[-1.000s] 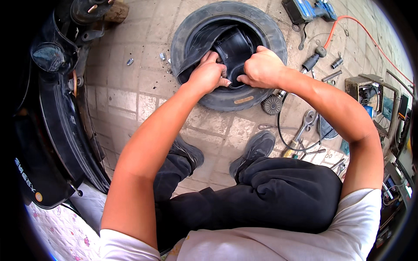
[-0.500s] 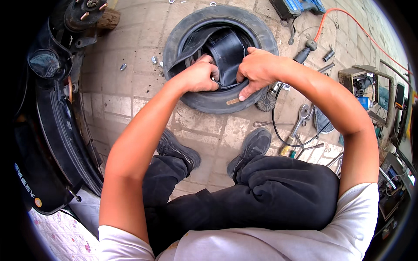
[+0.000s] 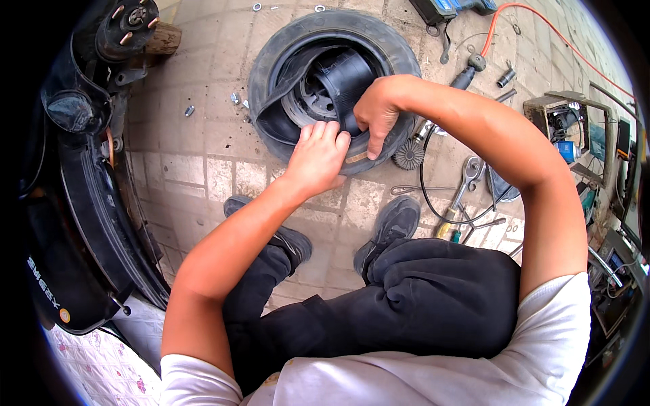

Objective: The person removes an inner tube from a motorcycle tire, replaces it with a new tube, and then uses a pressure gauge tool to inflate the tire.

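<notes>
A black tire (image 3: 265,78) lies flat on the floor in front of my feet. Inside it sits a black rubber inner tube (image 3: 347,71), flattened and folded, and a metal wheel rim (image 3: 294,107) shows in the opening. My left hand (image 3: 317,154) is at the tire's near edge, its fingers hooked over the inner lip and its thumb outside. At the right side, my right hand (image 3: 379,111) has curled fingers reaching into the opening, their tips hidden, while its thumb presses on the sidewall.
To the right lie a ratchet (image 3: 470,172), a yellow-handled screwdriver (image 3: 445,227), a round brush (image 3: 409,155) and a black cable. A blue power tool (image 3: 443,8) and an orange hose (image 3: 542,24) are farther off. Vehicle parts with a studded hub (image 3: 135,20) stand left, near loose nuts (image 3: 189,110).
My left hand has come out of the opening toward me onto the near edge. The tube's left part now spreads wider, baring the rim. My right hand stays at the right side.
</notes>
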`<state>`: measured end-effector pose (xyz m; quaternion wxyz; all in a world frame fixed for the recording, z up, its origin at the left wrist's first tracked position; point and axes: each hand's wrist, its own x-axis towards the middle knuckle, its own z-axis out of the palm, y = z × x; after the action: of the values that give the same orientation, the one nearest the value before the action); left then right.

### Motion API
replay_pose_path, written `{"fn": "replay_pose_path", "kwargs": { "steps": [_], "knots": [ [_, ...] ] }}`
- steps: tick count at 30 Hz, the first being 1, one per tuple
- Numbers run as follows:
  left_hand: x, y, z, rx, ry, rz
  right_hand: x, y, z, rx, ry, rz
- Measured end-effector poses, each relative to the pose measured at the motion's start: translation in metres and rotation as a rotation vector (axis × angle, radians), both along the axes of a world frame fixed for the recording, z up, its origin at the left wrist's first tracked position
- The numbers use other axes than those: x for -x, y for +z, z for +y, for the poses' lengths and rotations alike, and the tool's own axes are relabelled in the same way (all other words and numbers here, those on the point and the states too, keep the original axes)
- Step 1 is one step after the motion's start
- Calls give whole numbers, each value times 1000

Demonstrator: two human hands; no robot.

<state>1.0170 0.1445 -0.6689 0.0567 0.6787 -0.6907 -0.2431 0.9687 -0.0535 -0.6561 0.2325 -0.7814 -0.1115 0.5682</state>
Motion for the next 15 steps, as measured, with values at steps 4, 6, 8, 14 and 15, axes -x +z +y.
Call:
{"fn": "replay_pose_path", "kwargs": {
  "steps": [4,6,8,14,15],
  "knots": [
    [-1,-6,-8,-70,-98,-32,33,-4,-9,-84,-212,-318],
    [-4,-7,-12,-98,-132,-55,39,-1,-4,-139,-330,-447],
    [-6,-7,-18,-113,-153,-69,49,-7,-3,-298,-558,-733],
    [5,-2,7,51,1,-126,69,-13,20,-330,-757,-581],
    [9,4,15,295,19,-146,71,-16,20,-332,-772,-611]
  ]
}}
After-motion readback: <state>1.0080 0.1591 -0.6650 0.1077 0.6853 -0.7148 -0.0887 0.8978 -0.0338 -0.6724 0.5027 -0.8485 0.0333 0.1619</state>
